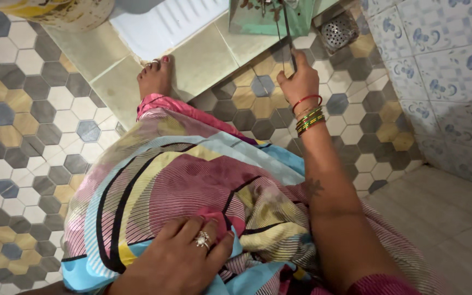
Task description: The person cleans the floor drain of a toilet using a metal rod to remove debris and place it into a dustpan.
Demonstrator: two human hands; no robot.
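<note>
Green plastic container [269, 19] with dark contents sits just beyond the right hand [300, 82], which grips a thin dark stick [288, 33]. The left hand [178, 259] rests open on patterned cloth [192, 175].

Right hand [297, 81] grips thin dark rod [288, 33] reaching to green container [271, 19]. Left hand [184, 254] rests flat on patterned cloth [192, 175] over knee. Floor drain [338, 30] adjacent.

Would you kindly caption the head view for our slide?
Right hand grips a thin dark handle; left hand rests on colourful cloth.
</note>
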